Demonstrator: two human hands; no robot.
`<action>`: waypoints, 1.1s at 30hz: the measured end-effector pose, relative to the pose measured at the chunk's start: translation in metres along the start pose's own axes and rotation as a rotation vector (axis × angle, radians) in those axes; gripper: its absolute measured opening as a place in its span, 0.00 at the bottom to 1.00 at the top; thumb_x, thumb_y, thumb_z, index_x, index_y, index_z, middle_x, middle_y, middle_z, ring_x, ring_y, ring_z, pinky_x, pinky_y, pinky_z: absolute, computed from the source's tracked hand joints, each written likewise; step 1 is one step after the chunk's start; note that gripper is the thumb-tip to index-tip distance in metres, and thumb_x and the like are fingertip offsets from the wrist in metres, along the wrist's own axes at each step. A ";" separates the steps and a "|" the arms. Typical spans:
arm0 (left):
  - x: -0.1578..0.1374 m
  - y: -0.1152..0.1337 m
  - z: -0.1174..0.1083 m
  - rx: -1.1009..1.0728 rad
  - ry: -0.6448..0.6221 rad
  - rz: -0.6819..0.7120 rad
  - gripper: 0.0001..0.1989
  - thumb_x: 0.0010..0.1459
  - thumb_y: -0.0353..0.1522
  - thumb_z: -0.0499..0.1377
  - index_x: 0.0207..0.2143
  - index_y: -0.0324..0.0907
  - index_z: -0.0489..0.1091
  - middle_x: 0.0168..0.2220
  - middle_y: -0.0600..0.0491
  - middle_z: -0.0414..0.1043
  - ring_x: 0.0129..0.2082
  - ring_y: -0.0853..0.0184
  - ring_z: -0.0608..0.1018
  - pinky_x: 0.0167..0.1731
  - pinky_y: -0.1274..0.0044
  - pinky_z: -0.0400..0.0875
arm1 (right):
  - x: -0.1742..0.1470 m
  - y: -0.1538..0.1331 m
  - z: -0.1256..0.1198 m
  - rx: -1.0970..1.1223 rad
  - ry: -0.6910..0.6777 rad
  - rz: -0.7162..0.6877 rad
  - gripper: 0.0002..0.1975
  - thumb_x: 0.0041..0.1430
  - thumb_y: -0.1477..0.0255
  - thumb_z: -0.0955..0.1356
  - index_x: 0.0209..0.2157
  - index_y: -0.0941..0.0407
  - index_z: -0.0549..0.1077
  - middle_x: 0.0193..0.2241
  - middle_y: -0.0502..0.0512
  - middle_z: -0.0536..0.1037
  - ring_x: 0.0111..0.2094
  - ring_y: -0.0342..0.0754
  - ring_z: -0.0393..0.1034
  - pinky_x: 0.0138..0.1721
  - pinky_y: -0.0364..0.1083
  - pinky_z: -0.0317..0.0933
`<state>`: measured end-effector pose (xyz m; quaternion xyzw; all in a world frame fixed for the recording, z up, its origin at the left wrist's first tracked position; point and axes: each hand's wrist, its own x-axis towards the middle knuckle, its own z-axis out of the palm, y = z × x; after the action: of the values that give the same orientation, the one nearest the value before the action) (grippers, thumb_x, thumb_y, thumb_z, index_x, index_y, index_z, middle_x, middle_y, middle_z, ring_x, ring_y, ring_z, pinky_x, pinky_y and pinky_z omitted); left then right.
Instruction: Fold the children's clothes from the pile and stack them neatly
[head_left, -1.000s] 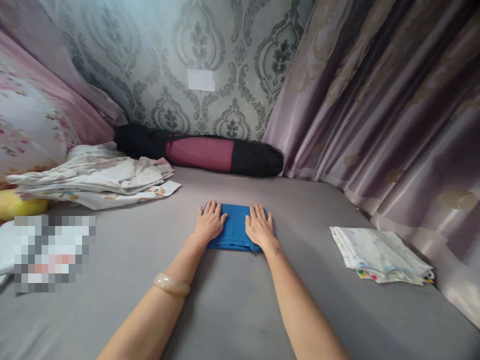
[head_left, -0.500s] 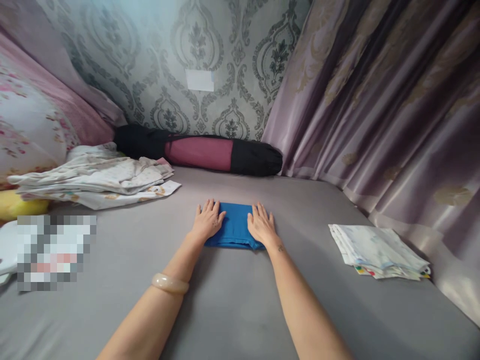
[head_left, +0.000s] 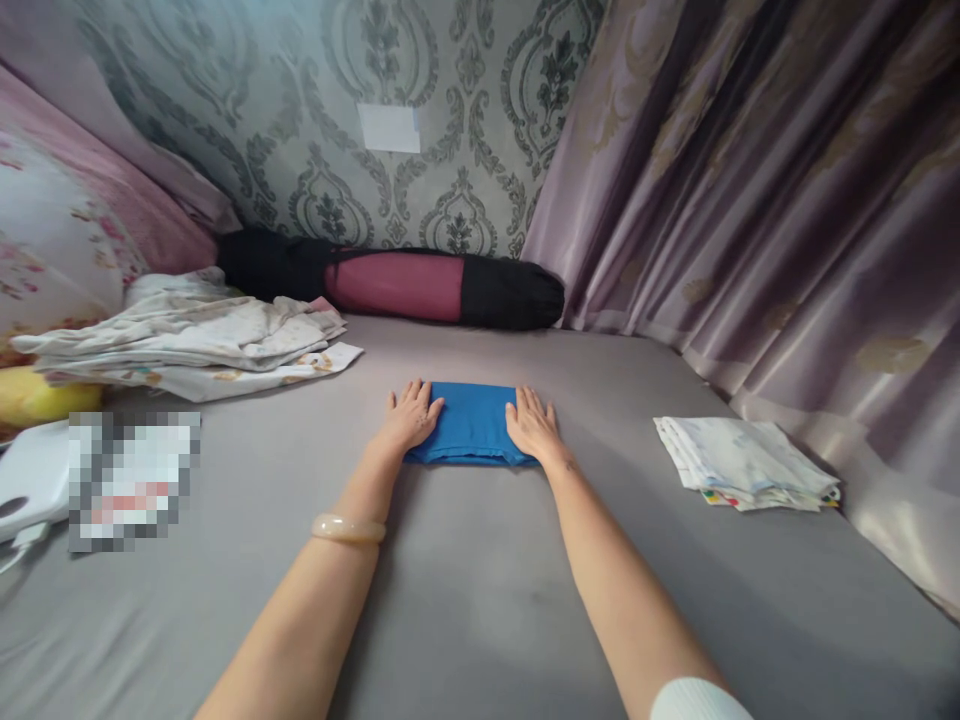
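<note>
A blue folded piece of clothing (head_left: 474,420) lies flat on the grey bed sheet (head_left: 465,580), with a gathered edge on the side towards me. My left hand (head_left: 412,412) rests on its left side, palm down and fingers stretched out. On its right side my right hand (head_left: 533,420) lies the same way, fingers extended and thumb turned inward. Both hands press on the cloth without gripping it. A pale bangle (head_left: 349,529) circles my left forearm. The garment's kind cannot be told from its folded shape.
A pile of pale clothes (head_left: 202,335) lies at the left, near a white device with a cable (head_left: 37,475). Folded pale cloths (head_left: 742,460) lie at the right. A black and maroon long bag (head_left: 397,285) rests against the wall. Curtains (head_left: 675,180) hang along the right.
My hands have moved slightly apart, towards the cloth's outer sides, and the blue cloth looks flatter and wider. The camera view has tipped down a little.
</note>
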<state>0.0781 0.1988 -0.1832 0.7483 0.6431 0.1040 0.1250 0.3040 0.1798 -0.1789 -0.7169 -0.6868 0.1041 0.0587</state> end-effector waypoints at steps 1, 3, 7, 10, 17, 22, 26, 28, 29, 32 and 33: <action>0.001 -0.001 -0.001 -0.025 0.002 0.001 0.29 0.66 0.43 0.38 0.64 0.37 0.51 0.67 0.40 0.46 0.67 0.55 0.50 0.61 0.53 0.43 | 0.000 0.000 -0.001 0.001 -0.001 0.002 0.31 0.67 0.64 0.46 0.66 0.64 0.45 0.67 0.60 0.44 0.67 0.51 0.36 0.64 0.58 0.33; 0.004 -0.005 -0.003 -0.089 0.030 -0.009 0.28 0.66 0.43 0.39 0.62 0.38 0.54 0.66 0.40 0.49 0.66 0.56 0.52 0.61 0.54 0.44 | -0.002 -0.001 -0.003 0.002 -0.007 0.005 0.31 0.67 0.63 0.47 0.66 0.64 0.45 0.67 0.60 0.44 0.67 0.51 0.37 0.64 0.58 0.32; 0.010 -0.015 -0.011 -0.291 0.178 -0.043 0.24 0.65 0.40 0.44 0.58 0.37 0.61 0.61 0.41 0.62 0.61 0.58 0.64 0.59 0.63 0.57 | -0.005 -0.004 -0.009 -0.021 0.023 -0.017 0.31 0.67 0.62 0.47 0.66 0.64 0.47 0.67 0.60 0.44 0.67 0.51 0.35 0.64 0.58 0.29; 0.015 -0.025 -0.016 -0.493 0.286 -0.105 0.21 0.62 0.36 0.49 0.52 0.36 0.67 0.53 0.40 0.71 0.52 0.59 0.73 0.53 0.69 0.65 | -0.006 -0.010 -0.013 -0.020 0.065 -0.072 0.31 0.67 0.62 0.48 0.66 0.65 0.47 0.68 0.61 0.43 0.68 0.51 0.33 0.65 0.56 0.28; 0.016 -0.035 -0.020 -1.149 0.423 -0.353 0.10 0.58 0.32 0.52 0.38 0.39 0.70 0.40 0.44 0.75 0.40 0.65 0.78 0.40 0.74 0.73 | -0.006 -0.017 -0.007 0.027 0.050 -0.104 0.32 0.67 0.61 0.48 0.65 0.67 0.48 0.67 0.62 0.45 0.67 0.52 0.35 0.65 0.52 0.34; 0.012 -0.033 -0.030 -1.593 0.441 -0.562 0.03 0.52 0.25 0.56 0.28 0.39 0.67 0.29 0.50 0.73 0.28 0.71 0.77 0.26 0.82 0.70 | -0.006 -0.012 0.003 0.006 0.045 -0.094 0.32 0.67 0.62 0.49 0.65 0.67 0.49 0.67 0.62 0.46 0.67 0.53 0.37 0.65 0.52 0.35; 0.010 -0.031 -0.037 -1.681 0.438 -0.648 0.04 0.51 0.23 0.57 0.26 0.39 0.67 0.26 0.51 0.72 0.26 0.71 0.77 0.24 0.83 0.69 | -0.006 -0.011 0.002 -0.007 0.041 -0.092 0.32 0.67 0.62 0.49 0.66 0.66 0.48 0.67 0.61 0.45 0.67 0.52 0.37 0.65 0.52 0.35; 0.009 -0.029 -0.039 -1.687 0.441 -0.654 0.04 0.51 0.23 0.57 0.26 0.38 0.68 0.26 0.51 0.72 0.25 0.71 0.77 0.24 0.83 0.68 | -0.006 -0.013 0.000 -0.021 0.029 -0.087 0.32 0.67 0.62 0.49 0.66 0.66 0.48 0.67 0.61 0.45 0.67 0.52 0.37 0.65 0.52 0.36; 0.009 -0.028 -0.039 -1.689 0.440 -0.659 0.04 0.51 0.23 0.57 0.26 0.38 0.68 0.26 0.51 0.72 0.25 0.71 0.77 0.24 0.83 0.68 | -0.007 -0.014 -0.001 -0.031 0.024 -0.084 0.32 0.66 0.63 0.50 0.66 0.67 0.48 0.67 0.62 0.45 0.67 0.53 0.38 0.65 0.53 0.36; 0.009 -0.028 -0.039 -1.703 0.435 -0.674 0.05 0.52 0.22 0.56 0.25 0.38 0.67 0.25 0.52 0.72 0.23 0.72 0.76 0.23 0.84 0.67 | -0.007 -0.024 -0.005 -0.059 0.048 -0.078 0.31 0.66 0.64 0.51 0.65 0.68 0.51 0.66 0.65 0.47 0.67 0.55 0.39 0.64 0.56 0.34; 0.009 -0.028 -0.039 -1.712 0.433 -0.673 0.05 0.52 0.22 0.56 0.25 0.38 0.67 0.24 0.52 0.72 0.23 0.72 0.76 0.23 0.84 0.67 | -0.007 -0.028 -0.005 -0.064 0.067 -0.084 0.31 0.66 0.64 0.51 0.64 0.68 0.52 0.66 0.66 0.47 0.67 0.56 0.39 0.64 0.57 0.33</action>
<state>0.0408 0.2136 -0.1554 0.1416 0.5395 0.6360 0.5333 0.2775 0.1742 -0.1671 -0.6920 -0.7170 0.0557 0.0630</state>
